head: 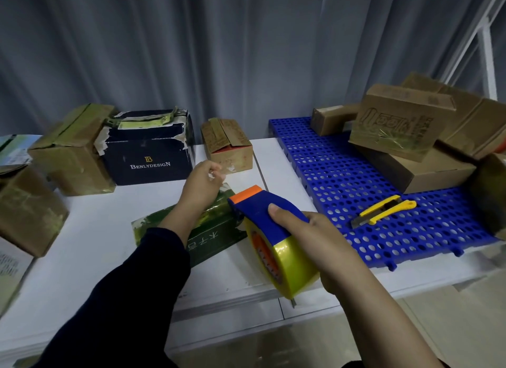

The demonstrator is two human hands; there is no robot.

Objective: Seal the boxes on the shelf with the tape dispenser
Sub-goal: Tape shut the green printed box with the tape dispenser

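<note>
From my remote seat, the right hand in the lower middle of the frame is wrapped around the blue tape dispenser, thumb on top. Its orange tip points up-left and the yellowish tape roll hangs below the palm. The left hand, just left of centre, has its fingers curled and seems to be pinching the tape strip, which is pulled out from the dispenser. The strip runs over a flat green box lying on the white shelf under the left wrist.

Above it I see a small brown box. To its left sit a navy box printed BENLYDESIGN and a taped brown box. At right, a blue perforated mat carries a yellow utility knife and, in the upper right, piled cardboard boxes. A grey curtain fills the top.
</note>
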